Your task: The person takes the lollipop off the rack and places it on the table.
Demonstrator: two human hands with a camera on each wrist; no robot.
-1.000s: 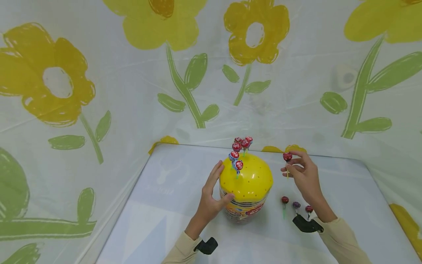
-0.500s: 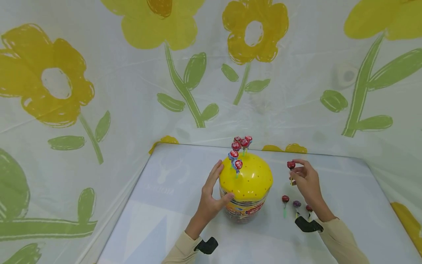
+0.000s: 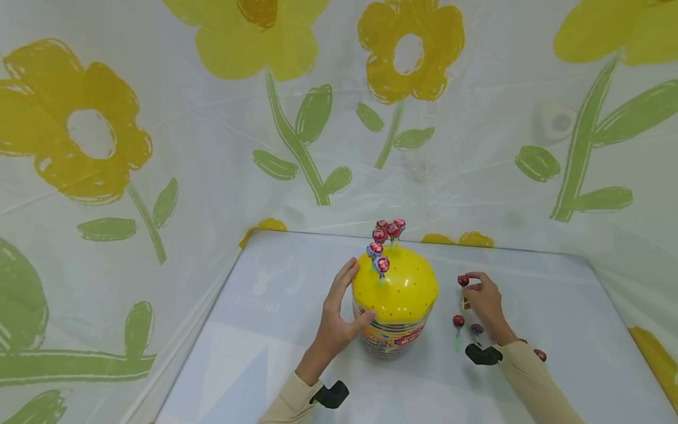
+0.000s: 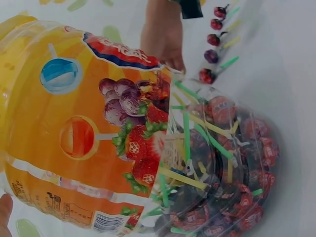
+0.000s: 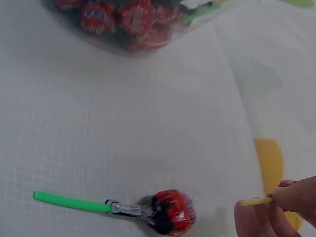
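A large clear jar of lollipops (image 4: pixel 79 123) with an orange fruit-printed label stands under a dimpled yellow lid (image 3: pixel 408 288). My left hand (image 3: pixel 336 324) holds its left side, fingers along the lid's edge and thumb at the front. Several wrapped lollipops (image 3: pixel 379 235) stick up from the lid's holes. To the right, my right hand (image 3: pixel 486 300) pinches a red-wrapped lollipop (image 3: pixel 463 281) by its yellow stick (image 5: pixel 256 201), low over the table. Just nearer lies a red lollipop (image 5: pixel 177 212) with a green stick. In the left wrist view the jar hides the right fingertips.
Several loose lollipops lie in a row on the white table (image 3: pixel 254 330), including a purple one (image 4: pixel 211 56) and one beyond the right sleeve (image 3: pixel 540 355). A flower-printed curtain (image 3: pixel 212 118) rises behind the table. Each wrist wears a black strap device (image 3: pixel 331 394).
My right hand has come down and nearer with the lollipop, from beside the table's far edge to low over the row. The left hand and the jar have stayed put.
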